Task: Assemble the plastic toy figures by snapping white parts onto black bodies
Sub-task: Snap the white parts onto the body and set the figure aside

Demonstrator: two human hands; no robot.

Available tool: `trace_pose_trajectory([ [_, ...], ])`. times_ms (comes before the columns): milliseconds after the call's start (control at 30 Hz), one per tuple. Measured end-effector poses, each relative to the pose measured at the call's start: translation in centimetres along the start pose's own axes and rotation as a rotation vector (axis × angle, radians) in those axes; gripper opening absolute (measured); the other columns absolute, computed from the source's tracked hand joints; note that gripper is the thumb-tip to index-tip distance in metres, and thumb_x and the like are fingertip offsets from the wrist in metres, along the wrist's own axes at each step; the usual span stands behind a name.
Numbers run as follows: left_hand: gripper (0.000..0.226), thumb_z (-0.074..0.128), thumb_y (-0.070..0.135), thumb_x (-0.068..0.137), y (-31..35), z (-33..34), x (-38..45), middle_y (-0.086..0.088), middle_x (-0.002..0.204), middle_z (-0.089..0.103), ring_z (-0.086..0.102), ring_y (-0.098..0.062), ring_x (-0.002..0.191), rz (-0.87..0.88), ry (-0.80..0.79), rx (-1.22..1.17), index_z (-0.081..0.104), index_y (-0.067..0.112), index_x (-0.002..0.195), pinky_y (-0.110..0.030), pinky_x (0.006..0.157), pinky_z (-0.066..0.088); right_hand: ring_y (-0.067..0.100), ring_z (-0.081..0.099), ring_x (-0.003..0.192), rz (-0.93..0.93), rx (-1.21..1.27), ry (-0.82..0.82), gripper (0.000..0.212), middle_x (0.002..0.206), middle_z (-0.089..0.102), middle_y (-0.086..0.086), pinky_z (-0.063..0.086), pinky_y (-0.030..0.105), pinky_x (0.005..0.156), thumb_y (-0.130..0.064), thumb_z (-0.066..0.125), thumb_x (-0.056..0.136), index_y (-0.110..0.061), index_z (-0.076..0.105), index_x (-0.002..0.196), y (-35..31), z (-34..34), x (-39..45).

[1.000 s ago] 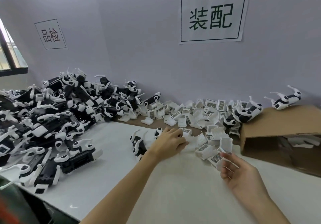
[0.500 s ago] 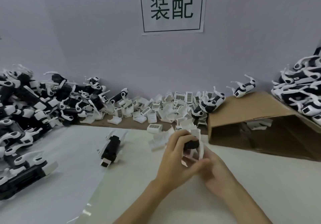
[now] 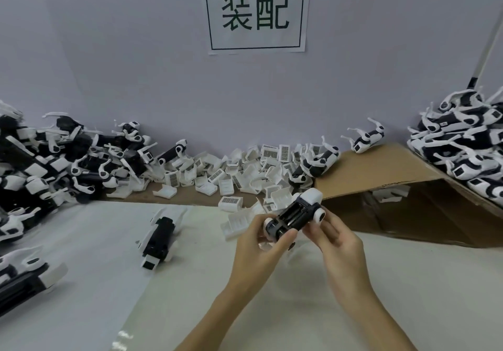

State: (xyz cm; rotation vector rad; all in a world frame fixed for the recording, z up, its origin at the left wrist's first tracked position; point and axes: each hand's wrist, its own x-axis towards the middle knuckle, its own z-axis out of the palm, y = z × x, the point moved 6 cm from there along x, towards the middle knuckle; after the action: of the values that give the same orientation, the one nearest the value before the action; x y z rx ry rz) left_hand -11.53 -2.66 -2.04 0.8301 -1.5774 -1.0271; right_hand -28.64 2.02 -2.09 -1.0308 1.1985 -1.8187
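Observation:
A black toy body with white end parts is held above the table between both hands, its open ribbed underside facing up. My left hand grips its near end, thumb on the body. My right hand pinches the far side near a white round joint. Another black and white figure lies on the white table surface to the left. Loose white cover parts with barcode labels are heaped along the back wall; one white cover lies just left of my left hand.
A big pile of black and white figures fills the left side. A brown cardboard box lies on its side at right, with several figures on it and another pile at far right. A paper sign hangs on the wall.
The view swung right. My left hand left the parts heap and both hands came together on a toy body, which is now turned with its open underside up.

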Motion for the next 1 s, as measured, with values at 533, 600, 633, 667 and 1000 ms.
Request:
trace_pose_trajectory([
  [533, 0.053, 0.067, 0.059, 0.089, 0.5, -0.3, -0.1, -0.01, 0.098, 0.079, 0.075, -0.033, 0.094, -0.065, -0.07, -0.162, 0.071, 0.014, 0.117, -0.031, 0.087, 0.057, 0.007, 0.068, 0.116, 0.133, -0.213, -0.217, 0.051, 0.121, 0.076, -0.005, 0.048, 0.034, 0.101, -0.075, 0.065, 0.086, -0.038, 0.075, 0.119, -0.5, -0.7, 0.4],
  [600, 0.054, 0.065, 0.058, 0.092, 0.5, -0.2, -0.1, -0.013, 0.098, 0.079, 0.075, -0.036, 0.093, -0.065, -0.096, -0.182, 0.071, 0.011, 0.118, -0.039, 0.091, 0.058, 0.019, 0.07, 0.119, 0.222, 0.007, -0.286, 0.049, 0.122, 0.076, 0.007, 0.046, 0.038, 0.104, -0.062, 0.067, 0.088, -0.024, 0.079, 0.117, -0.2, 0.2, 0.0],
  [633, 0.055, 0.063, 0.059, 0.092, 0.5, -0.2, -0.1, -0.014, 0.097, 0.079, 0.075, -0.036, 0.092, -0.062, -0.103, -0.183, 0.072, 0.011, 0.118, -0.04, 0.09, 0.059, 0.022, 0.071, 0.118, 0.231, 0.056, -0.275, 0.049, 0.121, 0.076, 0.01, 0.048, 0.039, 0.102, -0.059, 0.068, 0.086, -0.021, 0.08, 0.116, -0.1, 0.5, -0.2],
  [667, 0.056, 0.062, 0.06, 0.093, 0.5, -0.2, -0.1, -0.014, 0.095, 0.079, 0.075, -0.036, 0.09, -0.063, -0.111, -0.178, 0.072, 0.011, 0.118, -0.038, 0.088, 0.059, 0.023, 0.071, 0.116, 0.227, 0.07, -0.245, 0.049, 0.119, 0.076, 0.01, 0.05, 0.04, 0.101, -0.059, 0.069, 0.086, -0.021, 0.08, 0.115, -0.1, 0.7, -0.3],
  [1000, 0.05, 0.062, 0.068, 0.092, 0.6, -0.1, -0.2, -0.002, 0.107, 0.08, 0.073, -0.017, 0.105, -0.153, -0.254, -0.134, 0.072, 0.031, 0.124, -0.012, 0.091, 0.049, 0.023, 0.073, 0.11, 0.211, 0.087, -0.19, 0.063, 0.118, 0.076, 0.012, 0.052, 0.039, 0.097, -0.057, 0.066, 0.084, -0.011, 0.069, 0.127, -0.7, 0.7, -0.6],
])
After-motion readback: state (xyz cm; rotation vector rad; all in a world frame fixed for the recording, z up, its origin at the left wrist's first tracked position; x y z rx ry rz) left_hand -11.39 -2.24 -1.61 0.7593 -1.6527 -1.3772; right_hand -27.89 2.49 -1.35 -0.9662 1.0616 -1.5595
